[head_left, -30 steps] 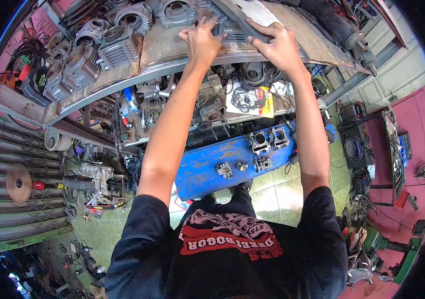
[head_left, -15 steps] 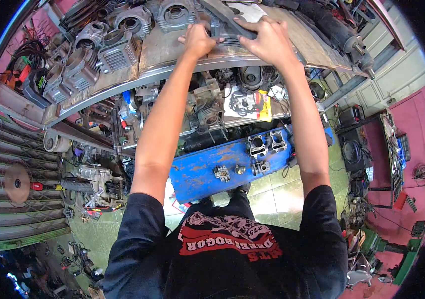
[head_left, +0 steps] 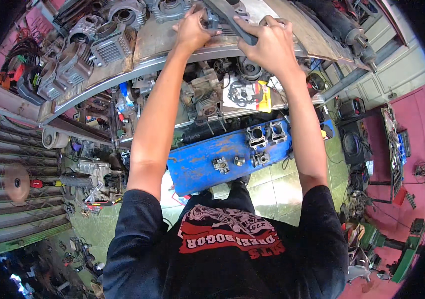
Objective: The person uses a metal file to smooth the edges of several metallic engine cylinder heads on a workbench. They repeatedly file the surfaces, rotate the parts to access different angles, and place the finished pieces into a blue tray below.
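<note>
On the upper bench, my left hand [head_left: 192,33] is closed at the left side of a finned metal engine part [head_left: 226,30], its thumb pointing right and its fingertips partly hidden. A long dark grey bar [head_left: 231,19] slants across the top of that part. My right hand [head_left: 273,44] grips the bar's lower end between thumb and forefinger, the other fingers curled. Left of my hands stand several engine cylinders and casings, among them a finned cylinder [head_left: 113,49] near the bench edge.
Below is a shelf of engine parts with a yellow-and-white packet [head_left: 247,94]. A blue bench [head_left: 197,169] carries cylinder blocks [head_left: 257,135] and small metal parts. Dark exhaust mufflers [head_left: 344,32] lie at the upper right. A fan [head_left: 17,183] stands at the left.
Both hands and the bar sit slightly higher in view, along with the bench. My left hand has turned a little more upright around the part's side; my right hand keeps the bar's end.
</note>
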{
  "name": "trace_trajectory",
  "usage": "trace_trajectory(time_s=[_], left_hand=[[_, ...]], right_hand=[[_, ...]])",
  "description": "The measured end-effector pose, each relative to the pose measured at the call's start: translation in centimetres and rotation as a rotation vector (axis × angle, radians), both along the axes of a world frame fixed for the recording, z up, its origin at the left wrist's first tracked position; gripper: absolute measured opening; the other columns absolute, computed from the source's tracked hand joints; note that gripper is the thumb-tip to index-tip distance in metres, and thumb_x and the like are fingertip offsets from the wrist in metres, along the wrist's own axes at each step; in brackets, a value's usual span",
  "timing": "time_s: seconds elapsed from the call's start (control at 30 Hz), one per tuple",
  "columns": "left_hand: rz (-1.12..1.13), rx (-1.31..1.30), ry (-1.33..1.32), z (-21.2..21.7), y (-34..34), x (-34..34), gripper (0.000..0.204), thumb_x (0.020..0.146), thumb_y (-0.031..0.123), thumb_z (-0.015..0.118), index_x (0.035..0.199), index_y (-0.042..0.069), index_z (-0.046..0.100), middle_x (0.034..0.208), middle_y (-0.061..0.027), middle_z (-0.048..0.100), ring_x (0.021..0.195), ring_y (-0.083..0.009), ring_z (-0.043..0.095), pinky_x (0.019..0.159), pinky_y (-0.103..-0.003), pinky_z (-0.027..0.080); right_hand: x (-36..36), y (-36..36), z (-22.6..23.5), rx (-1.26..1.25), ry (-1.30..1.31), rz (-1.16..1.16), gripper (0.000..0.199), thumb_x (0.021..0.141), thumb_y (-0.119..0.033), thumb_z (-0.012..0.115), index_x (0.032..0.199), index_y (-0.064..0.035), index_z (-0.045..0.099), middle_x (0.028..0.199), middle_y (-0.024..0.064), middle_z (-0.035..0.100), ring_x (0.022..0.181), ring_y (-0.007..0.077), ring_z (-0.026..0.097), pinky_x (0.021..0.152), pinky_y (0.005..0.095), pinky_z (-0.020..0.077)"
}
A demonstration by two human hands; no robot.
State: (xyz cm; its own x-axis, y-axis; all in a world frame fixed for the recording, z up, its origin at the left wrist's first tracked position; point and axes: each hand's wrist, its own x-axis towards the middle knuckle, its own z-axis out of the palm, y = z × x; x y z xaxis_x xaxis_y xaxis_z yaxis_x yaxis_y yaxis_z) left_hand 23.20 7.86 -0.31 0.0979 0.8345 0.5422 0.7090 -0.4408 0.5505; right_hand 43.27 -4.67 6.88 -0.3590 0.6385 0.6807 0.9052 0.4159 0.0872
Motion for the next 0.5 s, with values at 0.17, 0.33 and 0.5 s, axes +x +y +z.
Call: trace_trajectory(time_s=[0.17,0.33,0.5], left_hand=[[-0.013,-0.195,-0.003,2.5,-2.0,-0.6,0.078,0.074,0.022,0.09,0.143,0.01,0.056,0.162,-0.0157,0.033,0.143,-0.0374,0.042,0.12,-0.058,0.027],[-0.096,-0.058,-0.011,3.0,-3.2,0.0,0.076,0.072,0.019,0.09,0.14,0.01,0.059,0.163,-0.0158,0.031,0.146,-0.0364,0.038,0.116,-0.053,0.036],[-0.143,-0.084,-0.074,1.4,-1.0,-1.1,0.077,0.071,0.016,0.09,0.141,0.014,0.059,0.164,-0.0145,0.03,0.148,-0.036,0.035,0.119,-0.059,0.028]], right_hand=[[1.1,-4.1,-2.6,-0.03,0.117,0.023,0.05,0.076,-0.032,0.075,0.125,-0.0252,0.074,0.074,0.0149,0.07,0.092,0.0283,0.065,0.089,0.0487,0.0374],[-0.5,-2.7,-1.6,0.103,0.082,0.011,0.049,0.076,-0.029,0.077,0.124,-0.0226,0.075,0.071,0.0089,0.066,0.086,0.0238,0.063,0.091,0.0434,0.0379],[-0.9,-4.3,-4.0,0.064,0.137,0.008,0.048,0.076,-0.03,0.077,0.123,-0.0224,0.075,0.069,0.0089,0.066,0.084,0.0246,0.063,0.091,0.0476,0.0369]])
